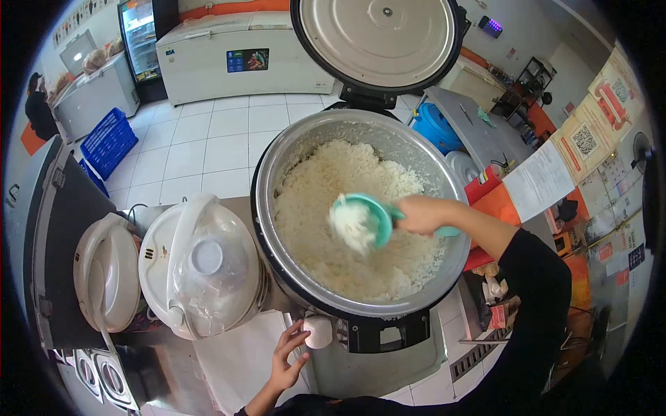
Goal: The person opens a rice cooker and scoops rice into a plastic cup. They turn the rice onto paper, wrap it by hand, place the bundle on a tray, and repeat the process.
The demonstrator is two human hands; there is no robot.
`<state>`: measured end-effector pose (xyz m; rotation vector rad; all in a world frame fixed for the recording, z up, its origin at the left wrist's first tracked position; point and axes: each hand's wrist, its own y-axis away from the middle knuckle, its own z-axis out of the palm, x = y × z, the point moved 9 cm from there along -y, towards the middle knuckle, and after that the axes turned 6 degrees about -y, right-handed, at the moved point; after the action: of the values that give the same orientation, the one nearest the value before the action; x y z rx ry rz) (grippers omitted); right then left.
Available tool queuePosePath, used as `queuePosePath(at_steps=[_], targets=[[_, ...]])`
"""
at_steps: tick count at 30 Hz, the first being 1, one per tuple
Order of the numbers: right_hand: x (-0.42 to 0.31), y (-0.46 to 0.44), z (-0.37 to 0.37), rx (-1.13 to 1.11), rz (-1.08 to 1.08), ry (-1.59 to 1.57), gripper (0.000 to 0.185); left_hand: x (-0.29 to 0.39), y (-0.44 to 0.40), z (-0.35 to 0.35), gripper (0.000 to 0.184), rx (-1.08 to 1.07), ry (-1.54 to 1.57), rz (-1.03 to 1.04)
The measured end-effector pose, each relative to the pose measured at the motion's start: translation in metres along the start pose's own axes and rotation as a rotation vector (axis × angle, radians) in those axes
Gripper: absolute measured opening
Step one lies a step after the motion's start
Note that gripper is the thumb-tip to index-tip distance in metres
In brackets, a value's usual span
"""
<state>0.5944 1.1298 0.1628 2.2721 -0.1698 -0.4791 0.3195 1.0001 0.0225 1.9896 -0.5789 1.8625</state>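
Observation:
My right hand (424, 214) is closed round the handle of a teal scoop (382, 220), held above the large rice cooker. White rice (352, 226) is heaped in the scoop, slightly blurred. Below it, cooked rice (312, 201) fills much of the round metal pot (270, 239), and grains cling to the pot's inner wall. Low in the view, my left hand (285, 362) has its fingers apart, close beside a small white rounded object (318, 332) at the cooker's front. Whether the fingertips touch that object I cannot tell.
The cooker's lid (381, 41) stands raised behind the pot. Two white rice cookers (158, 260) (128, 277) are on the left, one with clear plastic over it. A blue crate (109, 142) lies on the tiled floor; a person (40, 111) is at far left.

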Motion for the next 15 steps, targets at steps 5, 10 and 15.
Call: queuePosePath(at_steps=[5,10,15], targets=[[-0.023,0.000,-0.018,0.558,-0.042,0.331,0.035,-0.002,0.000,-0.007,0.041,0.054,0.034,-0.052],[-0.015,-0.018,-0.037,0.502,-0.021,0.363,0.025,0.001,0.001,-0.006,0.042,0.064,0.020,-0.045],[-0.042,-0.033,0.016,0.063,-0.116,0.472,0.023,0.005,0.001,-0.002,0.042,0.044,0.036,-0.022]])
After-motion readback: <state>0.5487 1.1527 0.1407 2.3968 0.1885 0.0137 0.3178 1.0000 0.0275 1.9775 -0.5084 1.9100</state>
